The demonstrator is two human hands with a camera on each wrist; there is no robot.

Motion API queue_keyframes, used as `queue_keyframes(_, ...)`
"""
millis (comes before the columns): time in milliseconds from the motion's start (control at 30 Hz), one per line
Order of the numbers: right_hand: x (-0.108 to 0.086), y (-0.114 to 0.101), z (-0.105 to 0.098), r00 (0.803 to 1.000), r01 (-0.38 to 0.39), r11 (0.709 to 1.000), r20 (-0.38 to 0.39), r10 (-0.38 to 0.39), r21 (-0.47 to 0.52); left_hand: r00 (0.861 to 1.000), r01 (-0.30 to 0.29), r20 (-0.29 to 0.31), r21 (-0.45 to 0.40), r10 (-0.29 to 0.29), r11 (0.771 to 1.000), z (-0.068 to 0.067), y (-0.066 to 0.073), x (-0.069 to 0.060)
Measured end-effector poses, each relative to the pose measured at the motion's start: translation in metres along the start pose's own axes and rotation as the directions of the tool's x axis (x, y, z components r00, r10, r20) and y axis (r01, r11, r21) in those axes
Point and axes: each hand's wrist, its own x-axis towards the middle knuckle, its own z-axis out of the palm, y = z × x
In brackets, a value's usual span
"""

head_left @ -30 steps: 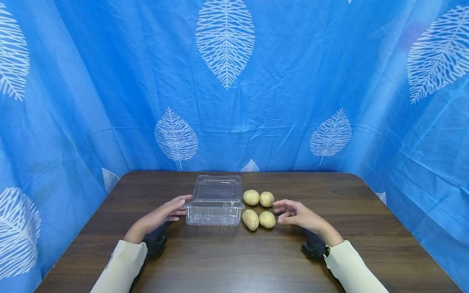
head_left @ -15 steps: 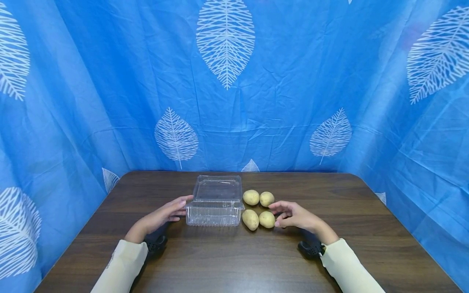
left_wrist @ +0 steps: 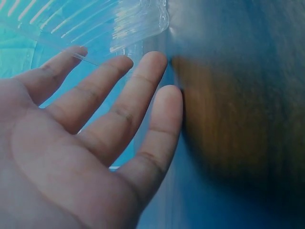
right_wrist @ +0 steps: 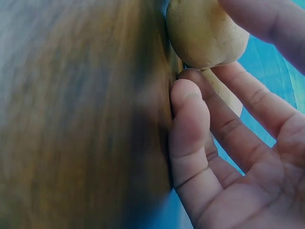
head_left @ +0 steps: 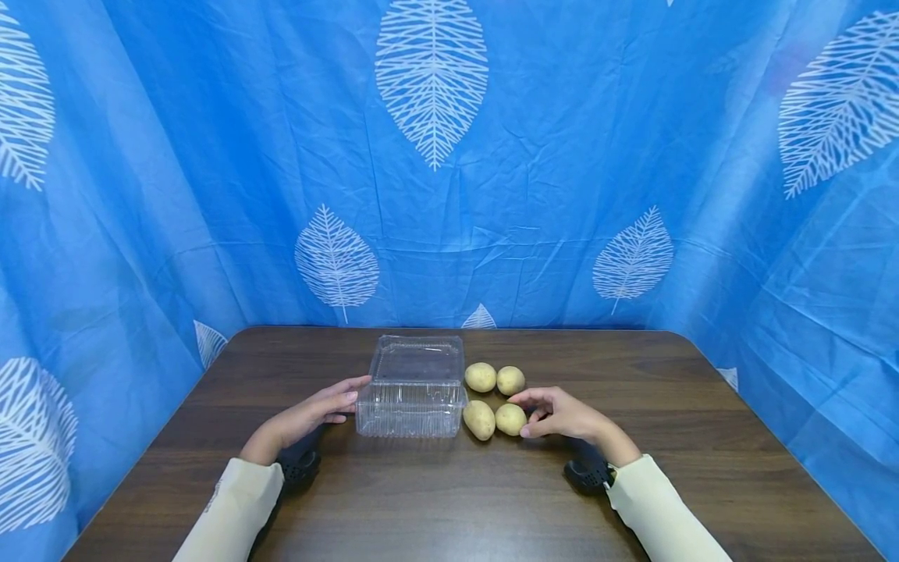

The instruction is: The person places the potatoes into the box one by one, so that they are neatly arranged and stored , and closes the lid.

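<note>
A clear plastic container (head_left: 410, 419) stands left of a cluster of potatoes, its lid (head_left: 417, 361) folded back behind it. My left hand (head_left: 309, 415) is at the container's left side, fingers spread and nearly straight; in the left wrist view, the fingertips of the hand (left_wrist: 95, 129) meet the clear ridged plastic (left_wrist: 90, 21). My right hand (head_left: 565, 415) has its thumb and fingers around the near right potato (head_left: 510, 419). In the right wrist view, the thumb overlaps that potato (right_wrist: 205, 31) and the fingers of the hand (right_wrist: 238, 138) bend beneath it.
Beside the held potato lies another potato (head_left: 480, 421), with two more behind, one left (head_left: 481, 377) and one right (head_left: 510, 381). All stand on a brown wooden table (head_left: 435, 499). A blue curtain (head_left: 520, 156) with white leaves hangs beyond it.
My right hand has moved left, from beside the potatoes to around the near right one. The container's base has shifted or tipped slightly toward me. My left hand has hardly moved.
</note>
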Motion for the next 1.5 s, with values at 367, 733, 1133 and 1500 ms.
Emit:
queue_keyframes(367,0.002,-0.006,0.004,1.000,-0.004,1.000,-0.007,0.003,-0.029,0.999,-0.046,0.020,-0.010,0.046,0.999,-0.003,-0.005,0.000)
queue_keyframes(733,0.002,-0.004,0.007,0.999,0.018,0.999,-0.026,-0.019,-0.050,0.998,-0.055,0.002,-0.028,0.055,0.998,-0.002,-0.008,0.000)
queue_keyframes(1133,0.002,-0.002,0.007,0.997,0.058,0.996,-0.038,-0.060,-0.062,1.000,-0.029,0.009,-0.061,0.029,0.998,-0.002,-0.009,-0.001)
queue_keyframes(1500,0.002,0.002,0.004,0.996,0.023,0.997,-0.084,-0.029,-0.069,0.995,-0.091,0.042,-0.106,0.096,0.990,-0.002,-0.015,0.002)
